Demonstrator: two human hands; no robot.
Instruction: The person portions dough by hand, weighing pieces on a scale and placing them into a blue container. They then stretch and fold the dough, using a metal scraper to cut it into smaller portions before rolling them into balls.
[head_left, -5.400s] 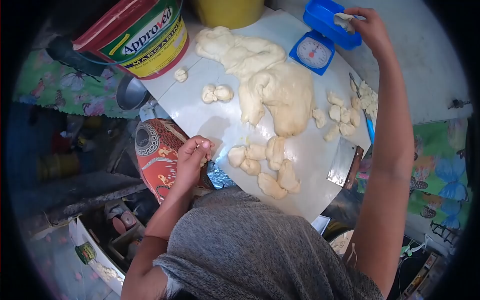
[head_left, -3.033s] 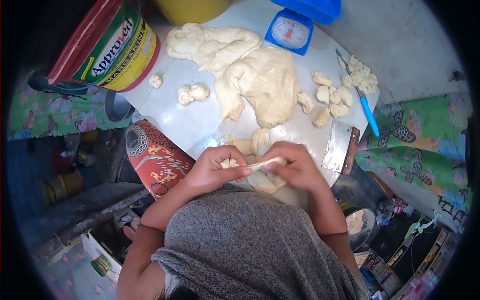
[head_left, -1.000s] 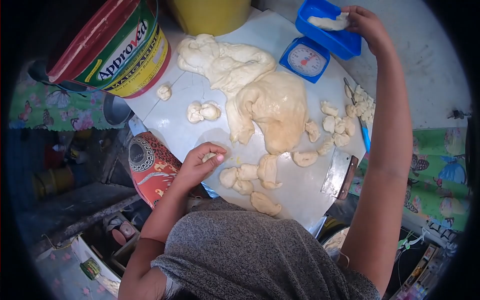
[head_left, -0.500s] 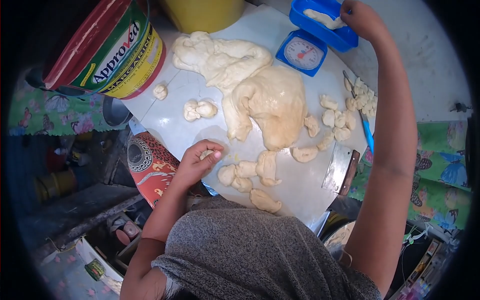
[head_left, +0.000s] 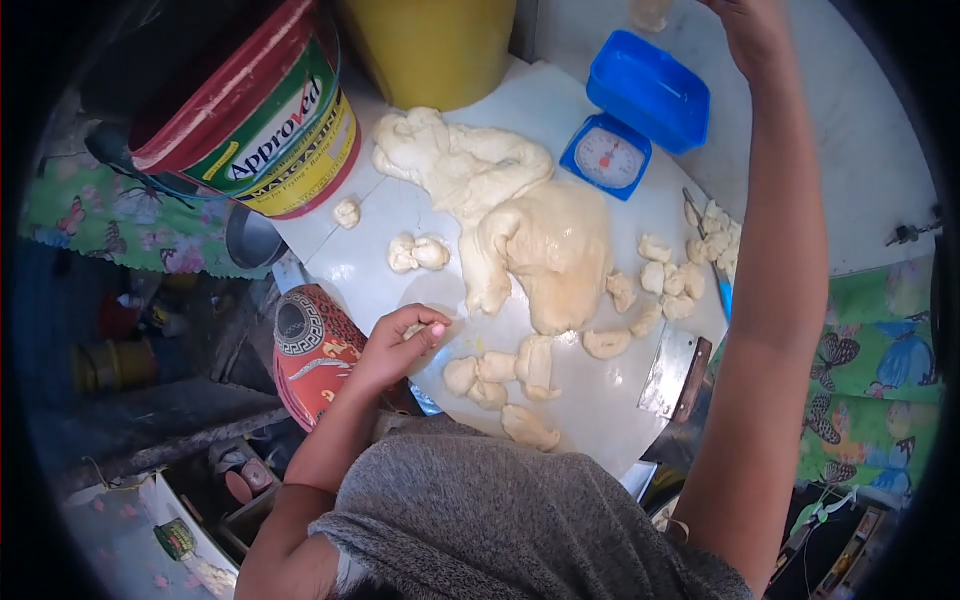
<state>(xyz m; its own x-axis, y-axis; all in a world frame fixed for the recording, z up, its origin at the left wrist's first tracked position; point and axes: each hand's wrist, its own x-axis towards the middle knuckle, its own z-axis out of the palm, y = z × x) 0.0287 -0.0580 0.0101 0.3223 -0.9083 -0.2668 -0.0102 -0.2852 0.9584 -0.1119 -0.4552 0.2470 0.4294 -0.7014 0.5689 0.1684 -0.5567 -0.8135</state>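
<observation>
My left hand (head_left: 400,347) is closed over the near left part of the table, its fingers curled round a small piece of dough, mostly hidden. Just right of it lie several cut dough pieces (head_left: 490,375). Beyond them spreads a large mass of dough (head_left: 560,250). At the top edge is my right hand (head_left: 752,30), raised past the scale, its fingers mostly cut off by the frame. Below it stands a blue kitchen scale (head_left: 608,157) with a blue tray (head_left: 650,88), whose bare bottom shows. A pale beige lump (head_left: 650,12) appears at the top edge, left of that hand.
A margarine bucket (head_left: 270,130) and a yellow bucket (head_left: 430,50) stand at the back left. A cleaver (head_left: 672,378) lies by the right table edge. Small dough bits (head_left: 672,280) and a blue-handled tool (head_left: 725,290) are near the right forearm.
My right hand has risen from the scale's tray toward the top edge, and the dough strip has left the tray. My left hand stays in much the same place. The view has shifted slightly.
</observation>
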